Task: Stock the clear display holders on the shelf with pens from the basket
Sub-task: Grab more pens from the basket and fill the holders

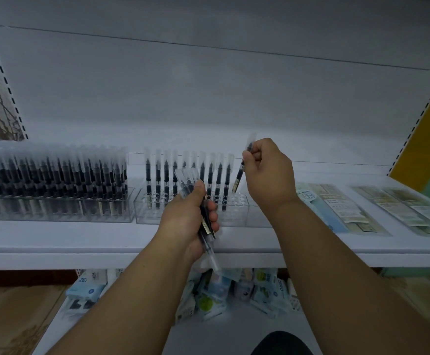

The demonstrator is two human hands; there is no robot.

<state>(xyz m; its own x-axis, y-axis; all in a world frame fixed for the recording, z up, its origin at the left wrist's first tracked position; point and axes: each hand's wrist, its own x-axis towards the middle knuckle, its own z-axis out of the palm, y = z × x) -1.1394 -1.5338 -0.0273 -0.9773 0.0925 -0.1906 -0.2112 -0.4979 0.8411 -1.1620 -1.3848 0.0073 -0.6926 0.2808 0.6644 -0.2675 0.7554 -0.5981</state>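
The right hand [267, 172] pinches a single pen [242, 167] between thumb and curled fingers, cap up and butt end down, tilted a little. It hangs just above the free holes at the right end of the middle holder [237, 208], likely so it can drop straight into a hole. The left hand [183, 221] is closed around a bunch of spare pens [198, 201], caps up. It probably keeps them near the holder so the right hand can draw one at a time.

That middle holder has one back row of pens [183, 175] standing upright, while its front holes and right end look unfilled, so much of the stocking remains. The left holder [55, 201] beside it is packed full. Both stand on the white shelf [80, 242]. Flat packets [337, 201] lie on the shelf to the right, and more packets [234, 290] sit on the lower shelf. The basket is not in view.
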